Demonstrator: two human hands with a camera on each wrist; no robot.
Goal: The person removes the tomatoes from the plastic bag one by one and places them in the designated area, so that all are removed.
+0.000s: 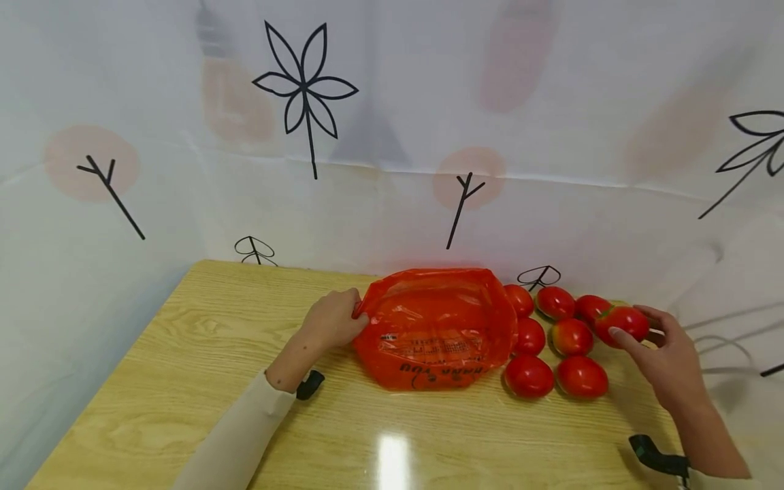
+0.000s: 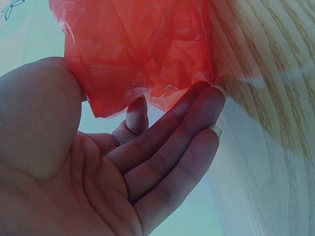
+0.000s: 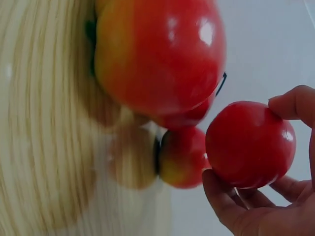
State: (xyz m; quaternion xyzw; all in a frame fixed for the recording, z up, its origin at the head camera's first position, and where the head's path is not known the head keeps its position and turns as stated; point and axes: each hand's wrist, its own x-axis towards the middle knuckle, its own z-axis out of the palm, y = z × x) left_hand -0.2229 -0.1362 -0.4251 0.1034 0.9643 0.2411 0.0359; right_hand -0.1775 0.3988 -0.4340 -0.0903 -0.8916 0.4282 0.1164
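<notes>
A translucent red plastic bag (image 1: 437, 306) with dark print lies on the wooden table, its mouth toward the tomatoes unclear from this angle. My left hand (image 1: 331, 320) pinches the bag's left edge; in the left wrist view the red film (image 2: 133, 49) runs between thumb and fingers. At the right, my right hand (image 1: 670, 354) grips a red tomato (image 1: 623, 324) between thumb and fingers. The right wrist view shows this tomato (image 3: 250, 145) held apart from the others. Several more tomatoes (image 1: 582, 378) sit in a cluster between the bag and my right hand.
The wooden table (image 1: 202, 361) extends to the left and front of the bag. A white cloth (image 1: 392, 204) with leaf and flower drawings hangs behind it. The nearest tomatoes (image 1: 528, 337) touch or nearly touch the bag's right side. Dark straps sit at both wrists.
</notes>
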